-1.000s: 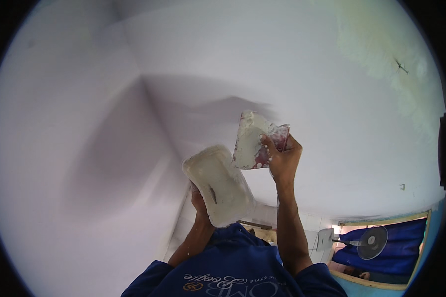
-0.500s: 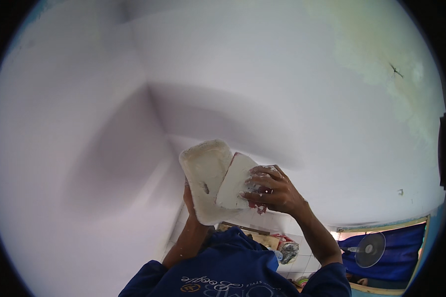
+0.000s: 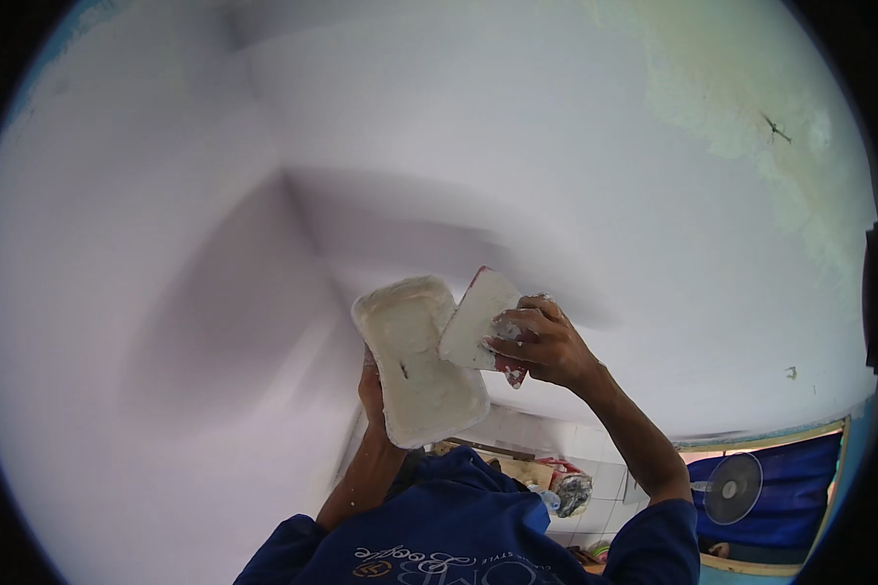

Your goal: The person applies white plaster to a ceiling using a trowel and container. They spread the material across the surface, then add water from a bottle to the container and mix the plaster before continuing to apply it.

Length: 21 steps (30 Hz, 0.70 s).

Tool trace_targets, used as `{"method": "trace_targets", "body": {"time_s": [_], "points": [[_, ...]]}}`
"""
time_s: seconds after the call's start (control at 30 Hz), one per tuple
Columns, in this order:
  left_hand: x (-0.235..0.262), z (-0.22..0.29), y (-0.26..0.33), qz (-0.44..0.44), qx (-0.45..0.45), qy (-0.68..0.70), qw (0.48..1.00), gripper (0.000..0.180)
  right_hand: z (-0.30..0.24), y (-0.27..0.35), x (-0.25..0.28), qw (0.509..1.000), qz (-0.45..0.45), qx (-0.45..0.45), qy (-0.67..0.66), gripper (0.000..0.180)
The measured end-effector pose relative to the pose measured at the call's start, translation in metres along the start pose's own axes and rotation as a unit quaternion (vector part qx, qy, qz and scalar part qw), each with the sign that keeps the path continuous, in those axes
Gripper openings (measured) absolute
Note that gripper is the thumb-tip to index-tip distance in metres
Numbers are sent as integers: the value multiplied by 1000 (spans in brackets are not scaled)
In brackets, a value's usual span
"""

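Observation:
In front of my chest I hold a shallow, rounded rectangular white tray [image 3: 365, 320], tilted toward me. My left hand [image 3: 371, 392] grips it along its left side, most of the fingers being hidden behind it. Off-white putty [image 3: 419, 351] coats the inside, with a small dark mark in it. My right hand [image 3: 548, 343], spattered with white, is closed around a flat putty spreader [image 3: 478, 317] with red edges. The spreader's broad face is smeared with putty. Its left corner comes up to the tray's right rim; whether they touch I cannot tell.
Pale walls meet in a corner [image 3: 298, 210] ahead, under a soft shadow. At the upper right is a yellowish-green patch [image 3: 722, 107] with a dark fixture [image 3: 776, 129]. Lower right, a fan [image 3: 734, 489] stands before a blue curtain [image 3: 795, 487]. White tiles [image 3: 605, 483] and a crumpled bag [image 3: 573, 492] lie below.
My right hand has lifted the spreader up and to the right, from over the tray to its right rim, uncovering more putty. The tray has stayed nearly in place.

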<state>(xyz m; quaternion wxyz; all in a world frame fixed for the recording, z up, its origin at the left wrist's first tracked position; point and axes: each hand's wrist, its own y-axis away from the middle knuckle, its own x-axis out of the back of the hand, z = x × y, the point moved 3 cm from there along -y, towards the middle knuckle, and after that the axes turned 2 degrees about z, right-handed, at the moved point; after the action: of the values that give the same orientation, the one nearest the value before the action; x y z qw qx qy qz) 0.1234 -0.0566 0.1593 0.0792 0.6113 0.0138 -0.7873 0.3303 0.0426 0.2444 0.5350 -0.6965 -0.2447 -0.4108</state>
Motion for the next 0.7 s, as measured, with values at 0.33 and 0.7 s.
{"method": "trace_targets", "body": {"time_s": [0.33, 0.7], "points": [[-3, 3, 20, -2, 7, -15, 1000, 60, 7, -7, 4, 999, 37, 2, -1, 44], [41, 39, 61, -34, -34, 56, 997, 63, -66, -23, 17, 982, 157, -91, -48, 36]]}}
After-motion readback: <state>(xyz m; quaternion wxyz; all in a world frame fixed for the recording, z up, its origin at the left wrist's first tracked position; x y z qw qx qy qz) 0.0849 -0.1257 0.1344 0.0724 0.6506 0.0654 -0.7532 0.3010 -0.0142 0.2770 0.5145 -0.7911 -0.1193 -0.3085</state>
